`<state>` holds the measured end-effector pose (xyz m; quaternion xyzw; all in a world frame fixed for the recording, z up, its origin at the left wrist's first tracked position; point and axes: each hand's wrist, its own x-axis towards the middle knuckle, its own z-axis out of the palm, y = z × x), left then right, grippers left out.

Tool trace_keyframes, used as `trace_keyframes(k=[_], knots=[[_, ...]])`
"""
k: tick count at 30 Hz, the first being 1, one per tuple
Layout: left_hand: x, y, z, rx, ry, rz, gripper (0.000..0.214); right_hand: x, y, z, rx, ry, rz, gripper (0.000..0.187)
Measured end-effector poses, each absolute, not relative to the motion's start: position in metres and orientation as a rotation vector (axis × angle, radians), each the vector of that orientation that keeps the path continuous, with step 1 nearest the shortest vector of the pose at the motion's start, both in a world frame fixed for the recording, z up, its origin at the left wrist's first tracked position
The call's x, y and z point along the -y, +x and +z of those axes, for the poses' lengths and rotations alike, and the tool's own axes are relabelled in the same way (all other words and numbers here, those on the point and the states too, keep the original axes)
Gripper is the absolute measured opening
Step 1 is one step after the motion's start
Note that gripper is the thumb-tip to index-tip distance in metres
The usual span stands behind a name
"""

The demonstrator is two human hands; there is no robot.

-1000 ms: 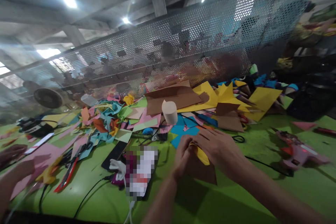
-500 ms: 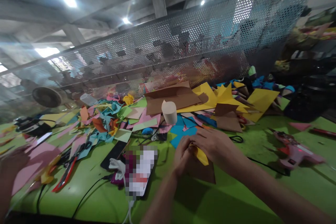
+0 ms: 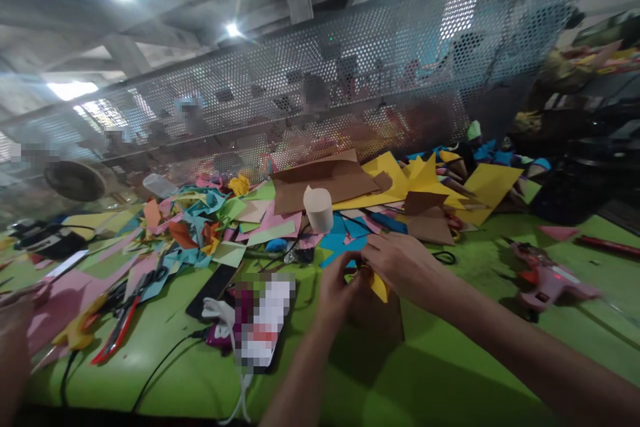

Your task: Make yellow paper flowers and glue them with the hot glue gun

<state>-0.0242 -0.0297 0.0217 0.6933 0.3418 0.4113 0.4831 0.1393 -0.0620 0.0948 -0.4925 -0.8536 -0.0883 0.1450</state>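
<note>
Both my hands meet over a piece of brown paper [image 3: 377, 320] close above the green table [image 3: 450, 373]. My left hand [image 3: 336, 283] is closed at the paper's upper left edge, its fingertips curled in. From the right, my right hand [image 3: 403, 267] presses its fingers down against the left fingertips. A strip of yellow paper [image 3: 379, 287] sticks out between the two hands, over the brown paper. The fingers cover the upper part of both pieces. Just beyond the hands lie blue paper [image 3: 340, 240] and a roll of cream paper [image 3: 319, 210] standing upright.
A pink glue gun [image 3: 553, 280] lies at right. Left of my hands are a phone [image 3: 267, 330], a purple plug block [image 3: 219, 335], red-handled scissors [image 3: 120, 330] and a yellow glue gun [image 3: 83, 323]. Another person's hand [image 3: 20, 307] is at far left. Paper scraps [image 3: 200, 213] pile behind.
The view has shifted slightly, so the table's things appear a little further left and higher. My hands stay together on the paper, with less of the yellow strip showing between them.
</note>
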Motion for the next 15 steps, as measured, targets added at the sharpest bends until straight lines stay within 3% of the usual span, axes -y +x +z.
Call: trace_keyframes(k=[15], knots=[[0.033, -0.026, 0.029, -1.117, 1.896, 1.095, 0.008, 0.059, 0.13, 0.074, 2.269, -1.569, -0.146, 0.015]])
